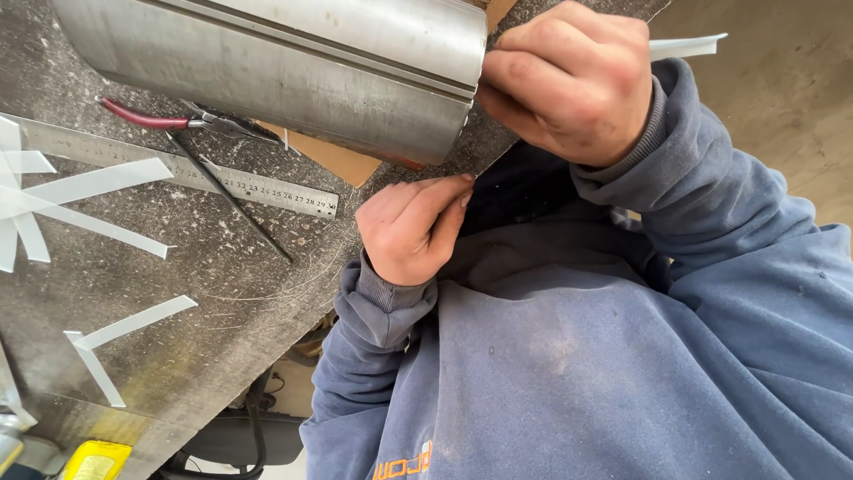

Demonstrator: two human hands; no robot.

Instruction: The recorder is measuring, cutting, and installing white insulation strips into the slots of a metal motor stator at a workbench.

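A sheet-metal tube [293, 62] with a lengthwise seam lies on the scratched dark workbench [204, 293], its open end toward me. My right hand [569, 80] grips the rim of that end, fingers curled over the edge. My left hand [413, 231] sits just below the tube's end at the bench edge. Its fingers are pinched together, fingertips pointing at the rim, and nothing shows between them. Both arms wear blue-grey sweatshirt sleeves.
A steel ruler [178, 169] lies on the bench with a thin dark rod [231, 200] across it. Red-handled snips [169, 120] poke out from under the tube, beside brown cardboard [333, 160]. White strips [80, 209] lie left; a yellow object [93, 460] is bottom left.
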